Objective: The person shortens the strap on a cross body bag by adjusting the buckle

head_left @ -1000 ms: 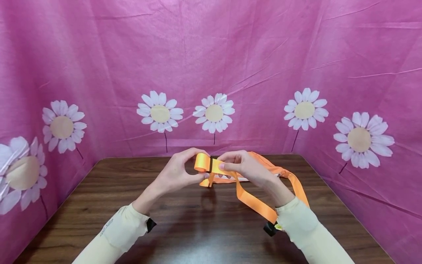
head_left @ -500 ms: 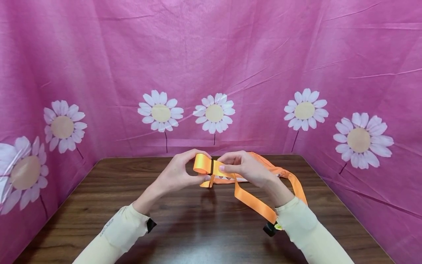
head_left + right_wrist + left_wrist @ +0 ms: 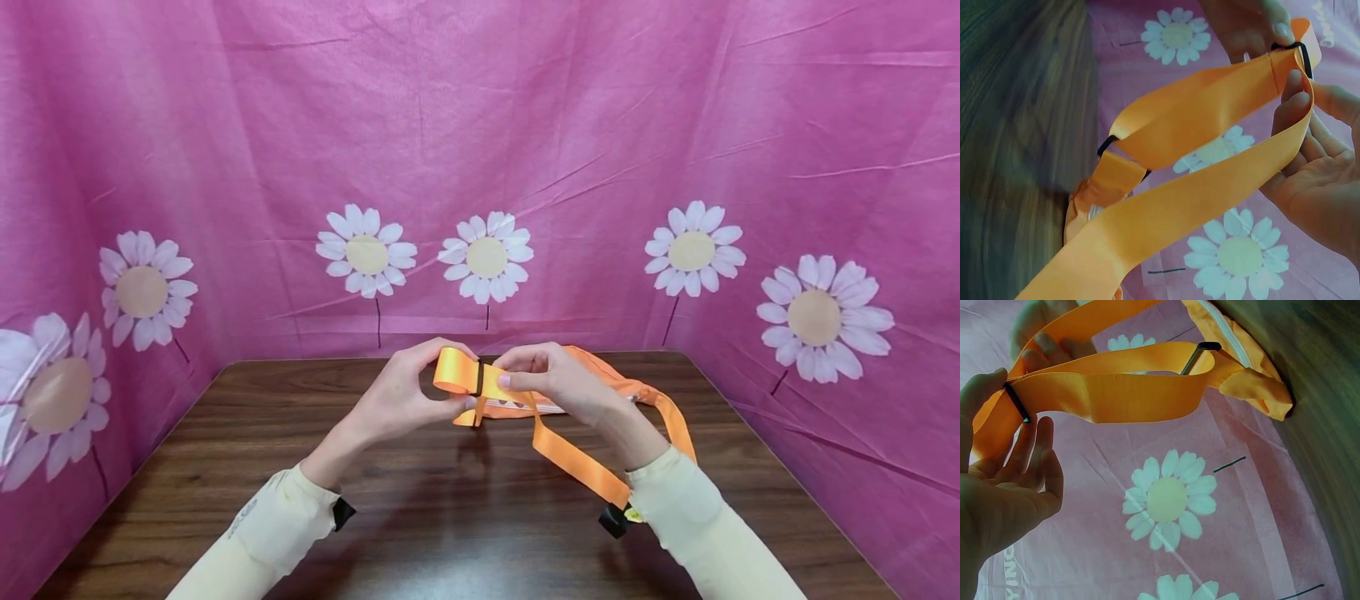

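Observation:
In the head view my left hand point(image 3: 401, 387) pinches a black strap slider point(image 3: 480, 377) by its edges, thumb below and fingers above. An orange webbing strap point(image 3: 581, 471) runs through the slider, and its loop point(image 3: 454, 372) bulges out on the left side. Just right of the slider, my right hand point(image 3: 566, 383) pinches the strap between thumb and fingers. A second black ring point(image 3: 1192, 357) joins the strap to an orange zippered bag point(image 3: 600, 367), which lies behind the right hand and is partly hidden by it.
The strap trails to a black buckle point(image 3: 613, 521) beside the right sleeve. Another length of strap curves behind the right wrist. A dark wooden table point(image 3: 375, 508) lies below, with a pink daisy-print cloth point(image 3: 585, 125) standing around its back and sides.
The strap loop left of the slider has grown a little and reaches further left. The trailing strap has shifted slightly left. Both hands stay almost in place.

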`<state>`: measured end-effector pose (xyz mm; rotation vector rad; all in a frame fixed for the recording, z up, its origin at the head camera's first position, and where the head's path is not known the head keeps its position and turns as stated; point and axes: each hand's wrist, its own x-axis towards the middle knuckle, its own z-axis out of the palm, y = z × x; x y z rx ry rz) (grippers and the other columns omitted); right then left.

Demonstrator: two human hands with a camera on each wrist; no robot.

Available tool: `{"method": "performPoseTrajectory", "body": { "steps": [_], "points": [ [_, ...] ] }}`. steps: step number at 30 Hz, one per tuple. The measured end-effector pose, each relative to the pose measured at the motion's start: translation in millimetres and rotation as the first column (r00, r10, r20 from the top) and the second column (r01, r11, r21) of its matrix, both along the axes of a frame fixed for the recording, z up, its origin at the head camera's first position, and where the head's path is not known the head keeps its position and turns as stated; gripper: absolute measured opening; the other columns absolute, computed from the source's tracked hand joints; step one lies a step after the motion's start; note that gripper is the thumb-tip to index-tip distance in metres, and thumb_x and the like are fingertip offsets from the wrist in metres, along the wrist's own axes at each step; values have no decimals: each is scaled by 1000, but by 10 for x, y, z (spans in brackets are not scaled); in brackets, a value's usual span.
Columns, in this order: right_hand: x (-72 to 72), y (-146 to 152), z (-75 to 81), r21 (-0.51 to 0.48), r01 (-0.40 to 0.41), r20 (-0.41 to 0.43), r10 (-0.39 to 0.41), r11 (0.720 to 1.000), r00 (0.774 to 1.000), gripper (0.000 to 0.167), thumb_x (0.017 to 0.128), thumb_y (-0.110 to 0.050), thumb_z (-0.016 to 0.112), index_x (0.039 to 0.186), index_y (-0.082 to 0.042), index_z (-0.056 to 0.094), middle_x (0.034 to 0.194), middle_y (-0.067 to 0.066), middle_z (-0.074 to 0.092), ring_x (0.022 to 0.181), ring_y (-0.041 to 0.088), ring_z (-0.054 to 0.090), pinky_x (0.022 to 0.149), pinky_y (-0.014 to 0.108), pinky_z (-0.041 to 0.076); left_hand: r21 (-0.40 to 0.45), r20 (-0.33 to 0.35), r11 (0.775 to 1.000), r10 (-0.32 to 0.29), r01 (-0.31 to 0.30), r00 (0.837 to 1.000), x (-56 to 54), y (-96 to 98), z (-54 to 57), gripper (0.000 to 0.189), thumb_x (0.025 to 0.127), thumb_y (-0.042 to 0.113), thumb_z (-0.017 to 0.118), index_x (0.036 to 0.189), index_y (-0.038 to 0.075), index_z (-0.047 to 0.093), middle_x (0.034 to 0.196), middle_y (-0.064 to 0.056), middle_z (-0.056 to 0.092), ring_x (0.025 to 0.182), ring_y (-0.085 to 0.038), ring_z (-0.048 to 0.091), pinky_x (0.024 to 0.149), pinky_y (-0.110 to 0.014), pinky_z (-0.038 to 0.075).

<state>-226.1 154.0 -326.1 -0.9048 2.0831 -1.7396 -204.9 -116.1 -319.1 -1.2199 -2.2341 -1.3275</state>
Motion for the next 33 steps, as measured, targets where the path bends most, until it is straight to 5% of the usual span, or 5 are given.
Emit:
{"method": "performPoseTrajectory", "body": {
  "steps": [12, 20, 28, 33],
  "points": [
    [-63, 94, -40, -8, -10, 6, 10, 1000, 1000, 22, 96, -17, 73, 112, -3, 73, 85, 18, 66, 68, 24, 59, 62, 38, 52, -1, 39, 1000, 9, -9, 999, 2, -9, -3, 51, 77, 18, 92, 120, 20, 65, 104, 11, 68, 93, -14, 62, 81, -37, 54],
    [-2, 36, -27, -5, 6, -12, -6, 1000, 1000, 20, 96, -17, 73, 112, -5, 74, 90, 15, 68, 76, 24, 59, 69, 35, 52, 5, 34, 1000, -29, 28, 999, -8, 37, -43, 52, 76, 15, 92, 120, 18, 65, 107, 10, 67, 94, -15, 64, 85, -37, 53],
    [55, -17, -1, 6, 7, 20, -7, 1000, 1000, 23, 97, -22, 73, 113, -6, 73, 90, 18, 66, 77, 36, 57, 71, 42, 53, 4, 1, 998, -55, 55, 998, -21, 66, -76, 50, 77, 12, 91, 120, 13, 65, 108, 5, 67, 94, -16, 64, 83, -36, 55],
    [81, -66, 8, 78, 58, 15, -60, 995, 998, 28, 96, -33, 74, 109, -9, 73, 92, 16, 67, 78, 28, 58, 66, 36, 50, -36, -93, 999, -22, 19, 995, -25, 92, -98, 54, 76, 11, 92, 121, 11, 63, 109, 5, 66, 96, -14, 63, 86, -34, 54]
  ]
}}
